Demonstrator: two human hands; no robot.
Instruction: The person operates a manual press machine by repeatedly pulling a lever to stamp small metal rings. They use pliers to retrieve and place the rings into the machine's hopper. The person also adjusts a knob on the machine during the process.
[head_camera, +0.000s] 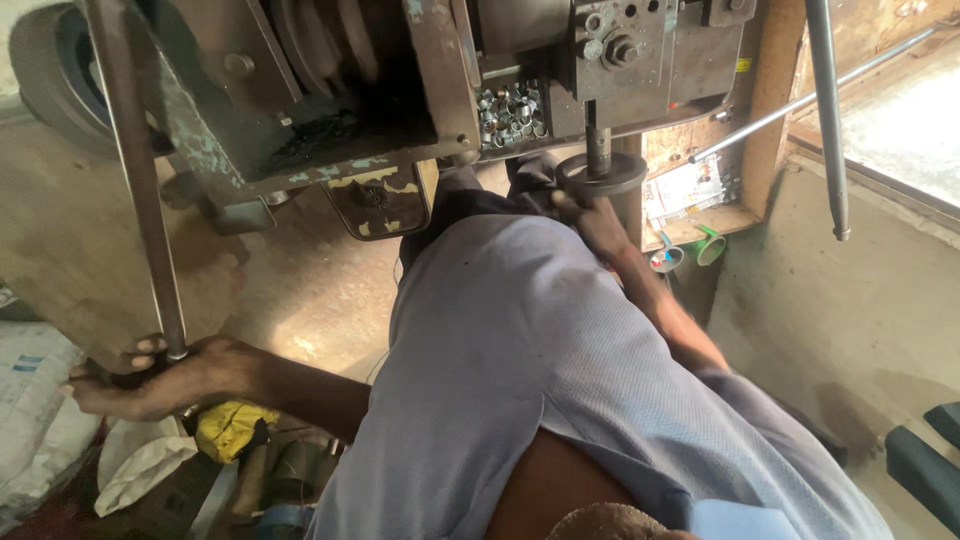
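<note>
My left hand is closed around the lower end of a long steel rod that slants up past the left side of a worn metal machine. My right hand reaches forward under the machine and grips the edge of a dark round disc fixed on a short vertical shaft. My torso in a light blue shirt fills the middle of the view and hides the floor below it.
Several small shiny metal rings lie in a recess of the machine. A second steel rod hangs at the right. A tyre sits top left; white sacks and a yellow cloth lie bottom left. Green cups rest by the wooden post.
</note>
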